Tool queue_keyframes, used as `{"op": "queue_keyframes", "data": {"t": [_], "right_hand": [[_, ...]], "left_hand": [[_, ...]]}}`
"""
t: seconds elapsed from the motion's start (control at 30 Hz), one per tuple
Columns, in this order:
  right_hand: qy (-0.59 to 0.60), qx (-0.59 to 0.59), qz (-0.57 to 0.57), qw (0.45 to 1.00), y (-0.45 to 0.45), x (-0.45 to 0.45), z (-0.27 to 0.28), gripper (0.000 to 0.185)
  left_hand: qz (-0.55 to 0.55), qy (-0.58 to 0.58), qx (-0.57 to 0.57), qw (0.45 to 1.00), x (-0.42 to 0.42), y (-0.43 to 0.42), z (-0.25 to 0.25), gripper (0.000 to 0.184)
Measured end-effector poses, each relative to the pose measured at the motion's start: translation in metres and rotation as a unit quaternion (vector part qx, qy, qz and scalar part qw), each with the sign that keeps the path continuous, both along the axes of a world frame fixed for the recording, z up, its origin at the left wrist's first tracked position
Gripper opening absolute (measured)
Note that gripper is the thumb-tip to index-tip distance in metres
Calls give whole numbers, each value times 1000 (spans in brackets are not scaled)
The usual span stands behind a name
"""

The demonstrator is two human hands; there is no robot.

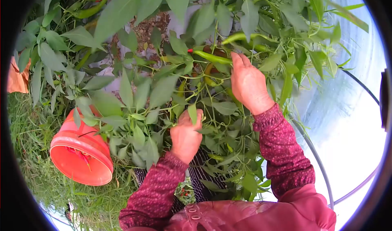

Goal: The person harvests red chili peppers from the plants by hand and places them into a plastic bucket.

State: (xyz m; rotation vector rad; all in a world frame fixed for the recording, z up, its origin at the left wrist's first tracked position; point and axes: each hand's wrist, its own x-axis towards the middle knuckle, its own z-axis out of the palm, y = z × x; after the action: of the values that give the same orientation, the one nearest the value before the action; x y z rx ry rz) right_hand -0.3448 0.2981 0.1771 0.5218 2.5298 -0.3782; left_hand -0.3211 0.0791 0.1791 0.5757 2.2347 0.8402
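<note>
- Right hand (pixel 251 84): among the upper foliage, back of hand to camera; thumb side and undersides hidden. Fingers bent at right end of a long green pepper (pixel 211 58); cannot tell if gripping it or just touching.
- Green pepper: lies nearly level in view, left of the right fingers, small red spot just beside its left end.
- Left hand (pixel 186 135): lower and left of the right, fingers curled in among stems. A leaf (pixel 192 113) crosses the fingers; cannot tell what, if anything, is gripped.
- In the way: thin branching stems and broad leaves between and around both hands; big leaves (pixel 118 14) cover much of upper left.
- More peppers: green one (pixel 241 37) just above the right hand; another (pixel 92 11) upper left, bit of red near it.
- Red bucket (pixel 79 133): left side, well apart from right hand, mouth facing camera, few thin red peppers (pixel 83 154) inside. Leaves overlap its upper wall.
- Grass (pixel 30 149) around bucket; orange item (pixel 18 76) at left edge, partly leaf-covered, cannot tell what.
- Right side: pale translucent sheeting (pixel 343 120), dark hose (pixel 316 147) curving along it.
- Maroon patterned sleeves (pixel 157 190); striped trousers (pixel 200 180) partly behind leaves.
</note>
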Motion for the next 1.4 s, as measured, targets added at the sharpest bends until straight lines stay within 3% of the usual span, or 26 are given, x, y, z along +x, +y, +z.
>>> {"op": "queue_keyframes", "data": {"t": [0.1, 0.13, 0.17, 0.2, 0.23, 0.27, 0.33, 0.37, 0.47, 0.53, 0.63, 0.7, 0.73, 0.8, 0.83, 0.87, 0.93, 1.1, 1.17, 1.2, 1.27, 1.4], "right_hand": [[-7, -7, -1, 1000, 4, 10, 1, 38], [-20, -13, 6, 1000, 4, 11, 2, 36], [2, -21, 22, 1000, 5, 13, 4, 40], [3, -21, 18, 1000, 5, 14, 7, 40], [10, -24, 16, 1000, 3, 17, 9, 39], [17, -27, 15, 999, 1, 20, 12, 38], [5, -45, -6, 999, -3, 21, 17, 37], [20, -34, -8, 999, -6, 22, 17, 36], [39, -27, -8, 999, -6, 21, 24, 35], [26, -31, -10, 999, -8, 25, 26, 37], [21, -48, -24, 998, -14, 36, 24, 40], [25, -55, -30, 998, -16, 41, 25, 43], [25, -57, -31, 998, -16, 43, 25, 43], [22, -78, -53, 995, -16, 45, 23, 43], [22, -81, -55, 995, -14, 45, 21, 43], [19, -79, -56, 995, -14, 47, 20, 43], [14, -77, -54, 995, -14, 50, 21, 42], [1, -76, -75, 994, -7, 43, 37, 38], [3, -77, -81, 994, -6, 44, 38, 37], [10, -77, -87, 993, -6, 44, 37, 36], [13, -77, -90, 993, -5, 45, 37, 35], [9, -86, -113, 990, -2, 43, 39, 34]], "left_hand": [[199, -112, 155, 961, -42, 17, 31, 18], [224, -140, 154, 952, -63, 21, 46, 16], [231, -151, 130, 952, -84, 23, 58, 18], [185, -37, 123, 974, -107, 26, 57, 19], [160, -10, 127, 979, -130, 26, 55, 20], [178, -34, 99, 978, -152, 33, 59, 21], [110, -13, 68, 991, -177, 45, 40, 19], [-6, 24, 32, 999, -183, 52, 28, 18], [-300, 38, -153, 941, -179, 78, -30, 14], [-376, 26, -153, 913, -167, 82, -75, 10], [-310, -13, -109, 944, -146, 71, -121, 11], [-446, -131, -226, 856, -136, 71, -136, 12], [-447, -132, -228, 855, -119, 57, -154, 12], [-341, -194, -169, 904, -83, 17, -189, 18], [-582, -129, -182, 782, -104, 46, -151, 26], [-584, -130, -183, 780, -104, 41, -154, 26], [-362, -178, -143, 904, -97, 22, -170, 24], [-288, -184, -195, 919, -74, 31, -149, 29], [-10, -274, -68, 959, -56, 23, -157, 34], [-8, -274, -69, 959, -56, 24, -153, 34], [-31, -152, -79, 985, -59, 29, -145, 34], [-71, -126, -48, 988, -61, 26, -158, 35]]}}
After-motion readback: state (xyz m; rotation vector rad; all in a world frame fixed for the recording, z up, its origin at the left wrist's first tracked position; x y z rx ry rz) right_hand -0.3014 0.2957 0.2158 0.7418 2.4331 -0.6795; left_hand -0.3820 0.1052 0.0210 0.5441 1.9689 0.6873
